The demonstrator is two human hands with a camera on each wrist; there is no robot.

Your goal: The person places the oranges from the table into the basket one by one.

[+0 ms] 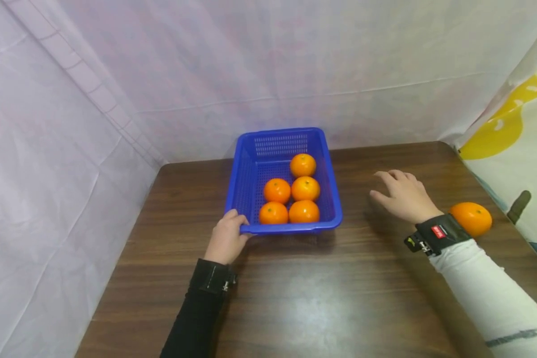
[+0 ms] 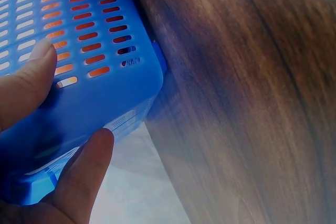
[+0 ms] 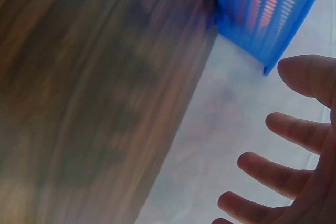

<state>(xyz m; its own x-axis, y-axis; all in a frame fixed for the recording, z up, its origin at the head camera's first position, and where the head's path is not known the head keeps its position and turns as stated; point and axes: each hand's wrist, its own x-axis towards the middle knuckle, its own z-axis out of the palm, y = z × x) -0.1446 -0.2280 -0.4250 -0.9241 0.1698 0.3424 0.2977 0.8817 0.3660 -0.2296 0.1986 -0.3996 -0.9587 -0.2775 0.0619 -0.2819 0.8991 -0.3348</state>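
A blue plastic basket [image 1: 246,169] with slotted walls stands near the table's far edge, holding several oranges [image 1: 305,189]. My left hand [image 1: 227,236] grips its near left corner by the rim; in the left wrist view the thumb and a finger lie against the slotted basket wall [image 2: 105,90]. To the right of the basket, my right hand [image 1: 404,196] hovers over the table with spread fingers and nothing in them. One more orange [image 1: 472,219] sits on the table beside my right wrist, partly hidden by the wristband. The right wrist view shows those spread fingers apart from the basket [image 3: 257,24].
The brown wooden table [image 1: 295,298] ends at a white cloth wall [image 1: 250,59] behind the basket. Another white sheet [image 1: 36,199] hangs along the left side. At the right is a light cloth with a yellow pattern [image 1: 496,134].
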